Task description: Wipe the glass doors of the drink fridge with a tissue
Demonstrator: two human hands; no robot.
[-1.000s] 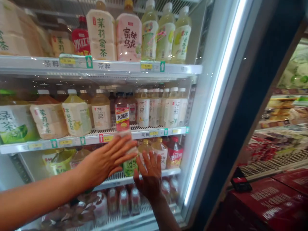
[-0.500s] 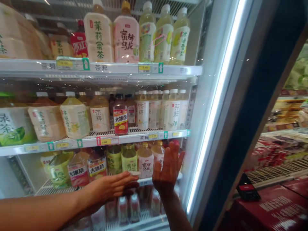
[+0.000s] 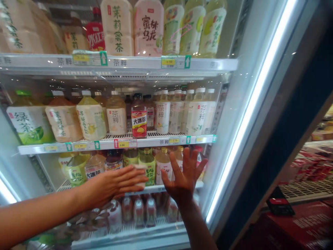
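before the far bottles point(image 3: 139, 121), the left hand point(image 3: 116, 182) lays straight fingers over a thin pale wipe point(image 3: 141, 168); whether they grip it, i cannot tell. to its right, across a narrow gap, the right hand point(image 3: 184, 177) has its fingers spread and released. open room lies between it and the bright light strip point(image 3: 249, 107) along the cooler's right edge.

Greens, pinks, reds here

Gold-capped green bottle point(image 3: 151, 167), pink-labelled bottle point(image 3: 148, 29), black-capped bottle point(image 3: 139, 119) labelled red and yellow, white-arrowed green tags point(image 3: 187, 61).
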